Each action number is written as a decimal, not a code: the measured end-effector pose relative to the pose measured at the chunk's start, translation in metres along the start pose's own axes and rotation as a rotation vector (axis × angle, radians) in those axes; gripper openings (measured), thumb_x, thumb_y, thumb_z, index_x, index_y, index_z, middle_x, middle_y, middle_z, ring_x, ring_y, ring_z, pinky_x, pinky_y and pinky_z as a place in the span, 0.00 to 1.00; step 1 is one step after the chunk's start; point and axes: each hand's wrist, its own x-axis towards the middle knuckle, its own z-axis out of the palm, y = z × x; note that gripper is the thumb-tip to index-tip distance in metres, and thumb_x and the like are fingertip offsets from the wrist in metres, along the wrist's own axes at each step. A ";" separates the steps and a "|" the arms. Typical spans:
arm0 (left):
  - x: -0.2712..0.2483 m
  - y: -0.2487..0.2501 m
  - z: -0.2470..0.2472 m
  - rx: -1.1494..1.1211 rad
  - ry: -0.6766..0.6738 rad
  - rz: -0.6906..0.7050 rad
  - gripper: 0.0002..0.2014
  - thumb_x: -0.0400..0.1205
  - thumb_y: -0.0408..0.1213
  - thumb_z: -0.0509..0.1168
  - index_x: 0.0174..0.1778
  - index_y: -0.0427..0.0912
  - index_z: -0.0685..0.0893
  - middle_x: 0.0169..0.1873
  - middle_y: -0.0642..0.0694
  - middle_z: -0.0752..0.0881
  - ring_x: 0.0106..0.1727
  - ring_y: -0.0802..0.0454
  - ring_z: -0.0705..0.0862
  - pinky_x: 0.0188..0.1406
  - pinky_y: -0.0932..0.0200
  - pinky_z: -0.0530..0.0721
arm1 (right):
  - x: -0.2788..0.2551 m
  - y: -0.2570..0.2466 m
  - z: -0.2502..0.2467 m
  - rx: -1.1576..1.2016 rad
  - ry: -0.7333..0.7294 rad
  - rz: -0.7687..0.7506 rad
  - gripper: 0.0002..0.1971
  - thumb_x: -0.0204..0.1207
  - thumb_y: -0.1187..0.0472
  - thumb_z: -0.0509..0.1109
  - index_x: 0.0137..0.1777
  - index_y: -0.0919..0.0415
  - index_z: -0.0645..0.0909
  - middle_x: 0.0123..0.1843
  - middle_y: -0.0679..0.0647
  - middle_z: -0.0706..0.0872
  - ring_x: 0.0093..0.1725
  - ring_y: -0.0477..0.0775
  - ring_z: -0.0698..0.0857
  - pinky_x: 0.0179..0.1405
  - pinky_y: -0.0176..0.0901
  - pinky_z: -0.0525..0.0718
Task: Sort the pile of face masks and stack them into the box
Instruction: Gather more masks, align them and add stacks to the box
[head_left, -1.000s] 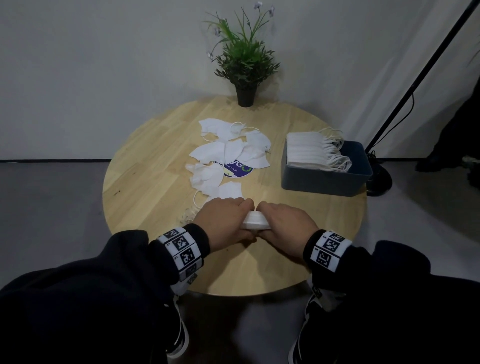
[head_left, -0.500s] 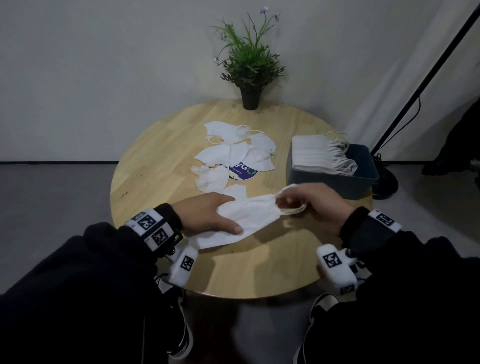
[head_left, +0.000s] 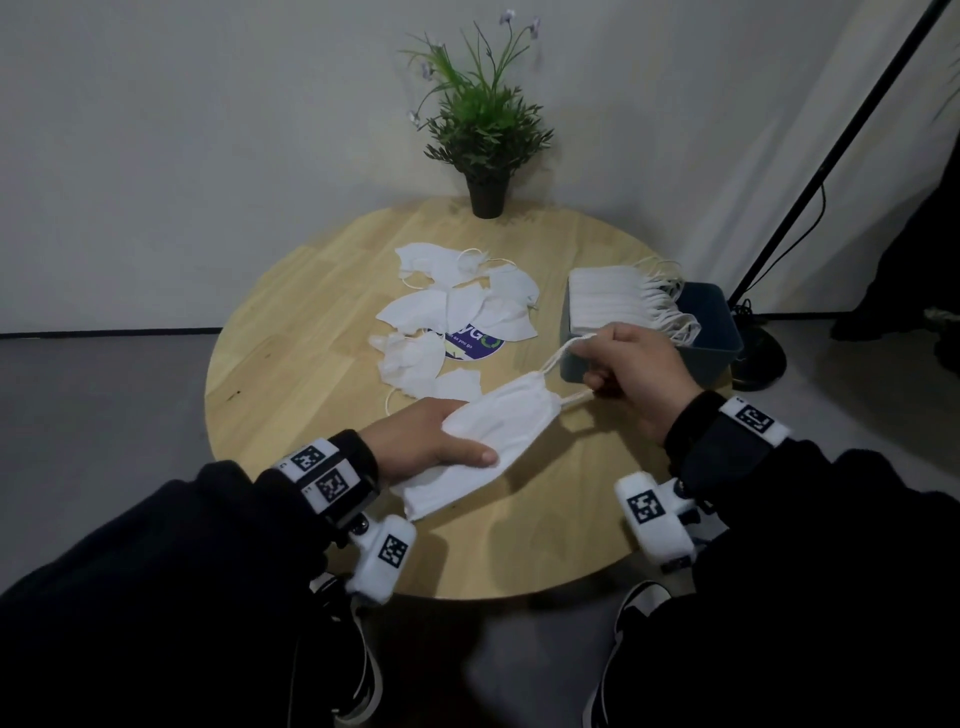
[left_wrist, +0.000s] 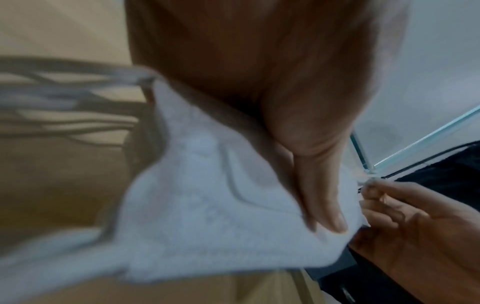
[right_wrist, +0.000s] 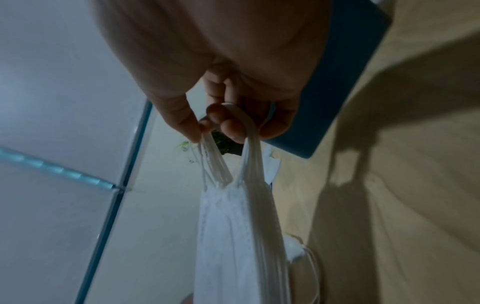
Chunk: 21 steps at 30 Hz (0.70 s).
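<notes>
A flat bundle of white face masks hangs above the table's front, stretched between my hands. My left hand grips its near end, with the thumb lying on top of the masks. My right hand pinches the ear loops at the far end; several loop strands run through its fingers down to the masks. The dark blue box stands just beyond my right hand, with a stack of masks filling its left part. Loose masks lie mid-table.
The round wooden table carries a potted plant at its far edge and a round sticker under the loose masks. A black light stand rises on the right, with its base on the floor behind the box.
The hands were pressed together on the folded masks at the table's front. They have since lifted and drawn apart, the right hand pulling the ear loops toward the box.
</notes>
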 end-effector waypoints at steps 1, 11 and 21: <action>0.001 -0.001 0.004 -0.058 0.028 0.000 0.19 0.74 0.49 0.83 0.59 0.49 0.90 0.52 0.48 0.95 0.54 0.44 0.93 0.62 0.43 0.89 | 0.000 -0.001 0.001 -0.084 0.006 -0.076 0.15 0.78 0.67 0.75 0.31 0.59 0.79 0.24 0.52 0.79 0.28 0.52 0.75 0.35 0.48 0.74; 0.010 0.035 0.020 -0.614 0.370 0.153 0.19 0.81 0.40 0.78 0.66 0.41 0.88 0.57 0.40 0.94 0.59 0.36 0.92 0.59 0.40 0.90 | -0.021 0.009 0.047 -0.924 -0.033 -0.800 0.22 0.80 0.69 0.67 0.75 0.66 0.79 0.69 0.61 0.78 0.67 0.63 0.81 0.69 0.60 0.82; 0.013 0.034 0.009 -0.473 0.590 0.210 0.21 0.77 0.48 0.81 0.65 0.50 0.88 0.56 0.52 0.94 0.59 0.50 0.92 0.66 0.36 0.87 | -0.022 -0.008 0.054 -0.306 0.026 -0.548 0.15 0.78 0.72 0.74 0.62 0.62 0.93 0.62 0.51 0.93 0.65 0.42 0.88 0.68 0.29 0.80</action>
